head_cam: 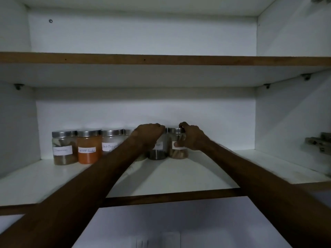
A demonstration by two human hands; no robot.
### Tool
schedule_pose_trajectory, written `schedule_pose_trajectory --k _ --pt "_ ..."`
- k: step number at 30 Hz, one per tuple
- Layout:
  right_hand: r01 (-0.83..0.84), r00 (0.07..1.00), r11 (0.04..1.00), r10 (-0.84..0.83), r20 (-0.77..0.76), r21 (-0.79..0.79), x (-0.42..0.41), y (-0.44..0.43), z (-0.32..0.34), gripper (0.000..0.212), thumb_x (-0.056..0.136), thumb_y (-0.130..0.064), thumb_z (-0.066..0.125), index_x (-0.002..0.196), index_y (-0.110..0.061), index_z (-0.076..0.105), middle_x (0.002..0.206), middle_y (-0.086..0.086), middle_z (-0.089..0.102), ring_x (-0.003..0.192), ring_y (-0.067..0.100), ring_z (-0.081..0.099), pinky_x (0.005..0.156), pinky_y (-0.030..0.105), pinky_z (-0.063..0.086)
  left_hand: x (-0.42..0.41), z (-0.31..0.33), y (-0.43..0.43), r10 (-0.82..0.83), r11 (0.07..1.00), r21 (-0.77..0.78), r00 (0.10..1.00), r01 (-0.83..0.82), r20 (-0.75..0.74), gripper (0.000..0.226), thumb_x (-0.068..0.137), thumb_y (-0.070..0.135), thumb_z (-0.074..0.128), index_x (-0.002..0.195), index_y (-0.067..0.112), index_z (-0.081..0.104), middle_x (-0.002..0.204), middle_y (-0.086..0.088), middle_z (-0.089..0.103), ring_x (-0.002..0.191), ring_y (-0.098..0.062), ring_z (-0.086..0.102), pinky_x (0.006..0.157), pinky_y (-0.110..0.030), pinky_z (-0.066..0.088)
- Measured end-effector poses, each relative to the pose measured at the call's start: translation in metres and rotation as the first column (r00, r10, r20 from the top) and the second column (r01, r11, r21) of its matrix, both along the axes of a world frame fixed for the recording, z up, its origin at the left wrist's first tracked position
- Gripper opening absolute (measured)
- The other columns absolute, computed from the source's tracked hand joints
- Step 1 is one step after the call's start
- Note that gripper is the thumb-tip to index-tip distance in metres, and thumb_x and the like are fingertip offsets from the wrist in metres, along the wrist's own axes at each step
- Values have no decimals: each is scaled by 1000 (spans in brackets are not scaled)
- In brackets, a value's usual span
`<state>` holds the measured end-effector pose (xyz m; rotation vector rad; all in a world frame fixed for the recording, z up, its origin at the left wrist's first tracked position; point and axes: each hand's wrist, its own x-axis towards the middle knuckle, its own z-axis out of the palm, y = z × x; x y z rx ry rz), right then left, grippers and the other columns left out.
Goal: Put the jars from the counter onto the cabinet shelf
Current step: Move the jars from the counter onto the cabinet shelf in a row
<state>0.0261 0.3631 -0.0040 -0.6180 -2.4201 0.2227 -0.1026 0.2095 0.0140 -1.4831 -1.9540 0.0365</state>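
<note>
Several glass jars with steel lids and white labels stand in a row at the back of the lower cabinet shelf. From the left: a jar of brown spice, a jar of orange powder and a pale pepper jar. A further jar is mostly hidden behind my left forearm. My left hand is closed over the top of a dark-filled jar. My right hand grips the rightmost jar, which holds brown sticks, thumb on its label.
An upper shelf with a wooden front edge hangs above and casts shadow. A metal door hinge sticks out from the right cabinet wall. Bare shelf space lies to the right of the jars. A white surface shows below the cabinet.
</note>
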Motion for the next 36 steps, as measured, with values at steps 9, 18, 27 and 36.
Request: schedule_pose_trajectory --k 9,18,27,36 --pt "28 999 992 -31 -17 -122 5 -10 -2 113 78 -44 80 157 -9 6 145 18 47 130 35 49 106 40 43 2 -1 -13 -2 999 -38 991 7 131 85 84 7 67 153 14 18 159 -8 27 142 -26 32 110 -40 35" --pt "86 965 995 -96 -242 -53 53 -66 -12 76 85 -33 75 146 -13 35 143 13 50 128 29 51 103 39 42 45 -9 -87 -219 972 114 967 204 132 74 95 21 57 155 20 13 163 0 14 145 -22 27 111 -39 33" --pt "-79 890 996 85 -448 32 116 -220 -164 43 94 -24 65 131 -6 52 136 3 52 127 13 47 109 23 36 88 -180 -217 -488 866 270 827 420 280 57 99 26 49 151 20 29 156 3 35 136 -16 41 94 -25 40" --pt "27 931 884 147 333 -467 130 -357 -419 44 90 -33 67 130 -21 53 135 2 53 125 16 48 107 32 37 83 -453 -327 -71 916 -224 684 333 726 61 98 29 47 153 23 23 158 -1 28 137 -23 41 103 -35 41"
